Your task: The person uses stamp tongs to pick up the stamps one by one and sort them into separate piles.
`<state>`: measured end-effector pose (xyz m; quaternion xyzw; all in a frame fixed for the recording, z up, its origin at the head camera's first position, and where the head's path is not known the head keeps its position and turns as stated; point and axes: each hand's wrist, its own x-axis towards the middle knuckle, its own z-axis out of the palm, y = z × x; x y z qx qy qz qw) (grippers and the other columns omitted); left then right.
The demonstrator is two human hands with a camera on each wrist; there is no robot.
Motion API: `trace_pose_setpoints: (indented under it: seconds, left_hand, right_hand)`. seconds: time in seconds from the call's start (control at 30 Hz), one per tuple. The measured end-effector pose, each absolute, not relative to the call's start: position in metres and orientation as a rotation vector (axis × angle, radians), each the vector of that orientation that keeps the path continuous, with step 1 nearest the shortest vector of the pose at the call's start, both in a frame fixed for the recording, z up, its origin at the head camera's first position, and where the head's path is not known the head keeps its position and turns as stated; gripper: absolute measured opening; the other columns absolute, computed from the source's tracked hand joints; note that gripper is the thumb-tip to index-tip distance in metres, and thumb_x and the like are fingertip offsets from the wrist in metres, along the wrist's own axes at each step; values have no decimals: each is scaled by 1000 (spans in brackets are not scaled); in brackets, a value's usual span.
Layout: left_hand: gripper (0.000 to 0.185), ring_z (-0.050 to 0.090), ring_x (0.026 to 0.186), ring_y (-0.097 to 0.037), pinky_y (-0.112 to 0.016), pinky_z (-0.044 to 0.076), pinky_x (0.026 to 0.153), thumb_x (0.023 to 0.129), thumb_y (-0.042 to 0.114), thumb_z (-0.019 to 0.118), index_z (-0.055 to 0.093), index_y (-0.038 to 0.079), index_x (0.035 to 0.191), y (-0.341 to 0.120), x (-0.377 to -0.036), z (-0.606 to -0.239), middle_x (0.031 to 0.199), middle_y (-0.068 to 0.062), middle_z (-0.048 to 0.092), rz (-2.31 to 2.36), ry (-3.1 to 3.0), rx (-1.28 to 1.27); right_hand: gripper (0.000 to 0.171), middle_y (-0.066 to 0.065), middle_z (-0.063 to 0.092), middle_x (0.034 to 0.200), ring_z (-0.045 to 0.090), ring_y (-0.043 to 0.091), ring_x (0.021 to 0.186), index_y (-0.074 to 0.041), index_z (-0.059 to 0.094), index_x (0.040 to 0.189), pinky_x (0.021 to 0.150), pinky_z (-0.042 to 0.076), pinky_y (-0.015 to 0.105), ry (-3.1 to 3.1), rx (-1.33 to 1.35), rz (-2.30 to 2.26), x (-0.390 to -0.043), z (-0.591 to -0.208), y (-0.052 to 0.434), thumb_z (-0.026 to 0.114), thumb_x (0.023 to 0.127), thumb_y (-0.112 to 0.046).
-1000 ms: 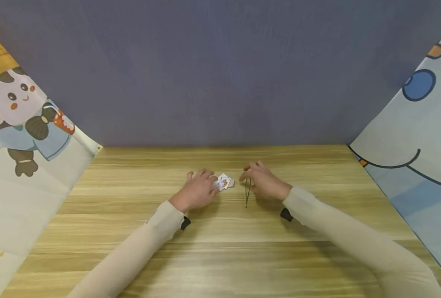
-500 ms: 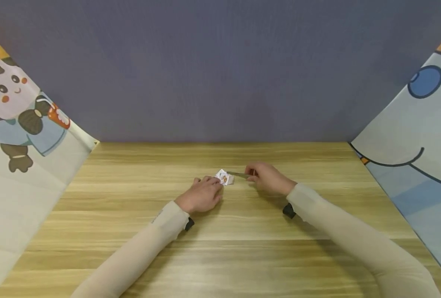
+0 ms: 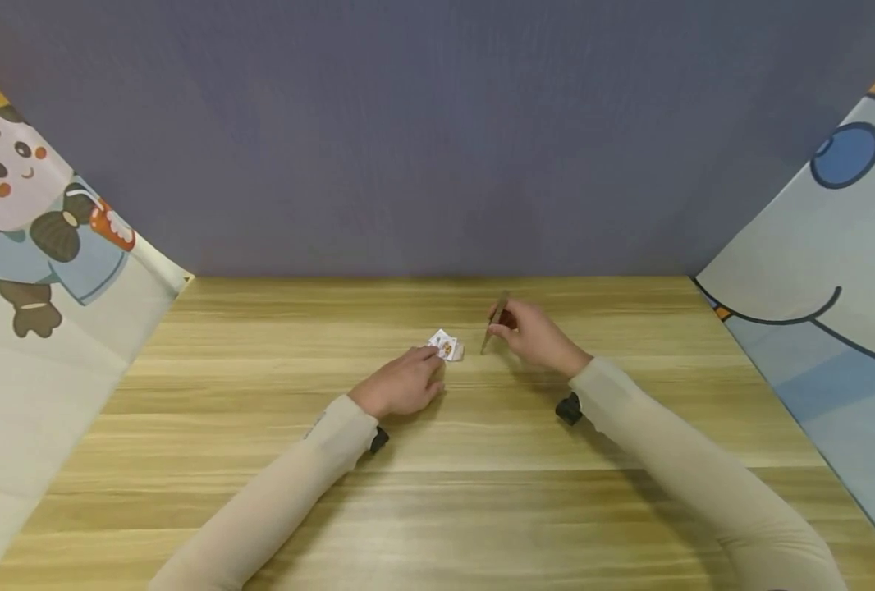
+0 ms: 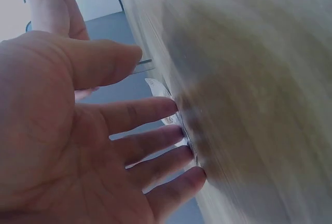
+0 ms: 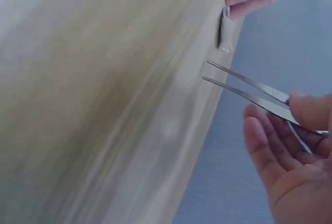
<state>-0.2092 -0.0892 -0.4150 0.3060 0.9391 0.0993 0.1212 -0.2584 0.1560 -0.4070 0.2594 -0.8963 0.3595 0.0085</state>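
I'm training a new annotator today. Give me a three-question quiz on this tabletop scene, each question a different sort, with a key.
1. True or false: the right hand holds tweezers.
2. What do the left hand's fingers touch? A) a small printed packet B) a cup C) a pen
3. Fill in: the tweezer tips are ___ the packet, not gripping it.

Key: 1 true; 2 A; 3 apart from.

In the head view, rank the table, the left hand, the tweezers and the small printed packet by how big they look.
1. The table, by far the largest.
2. The left hand.
3 and 4. The tweezers and the small printed packet: the tweezers look longer but much thinner, so no ranking between them.
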Motion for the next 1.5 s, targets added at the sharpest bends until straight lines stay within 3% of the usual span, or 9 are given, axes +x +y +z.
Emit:
trace_pose_setpoints:
  seconds: [0.27,0.57,1.03,1.5]
  left_hand:
    - [48,34,132,-27,-37,25,109,98,30,52,47,3,137,-87,-212,-416,145,-14,37,269,2783,928]
    - [51,32,134,-29,-40,24,109,98,32,51,45,3,139,-86,-210,-416,147,-15,34,247,2773,908]
    - [53,27,136,-29,-39,20,110,98,32,50,42,4,142,-86,-207,-415,149,-15,30,241,2760,875]
    - [53,28,136,-29,-40,21,110,98,32,50,42,4,142,-85,-206,-414,150,-15,30,238,2753,853]
  right_hand:
    - [19,5,64,90,62,18,83,-1,60,104,74,51,32,-2817,764,1153,-264,-408,149,66,89,-10]
    - [7,1,66,84,65,15,76,-7,65,93,70,53,32,-2636,711,1259,-274,-407,133,68,88,-10]
    - [8,0,66,83,65,15,78,-12,62,90,72,52,32,-2688,606,1329,-285,-417,116,69,86,-10]
    - [6,2,65,78,65,16,70,-6,62,91,64,53,28,-2628,687,1337,-280,-412,114,66,87,-5]
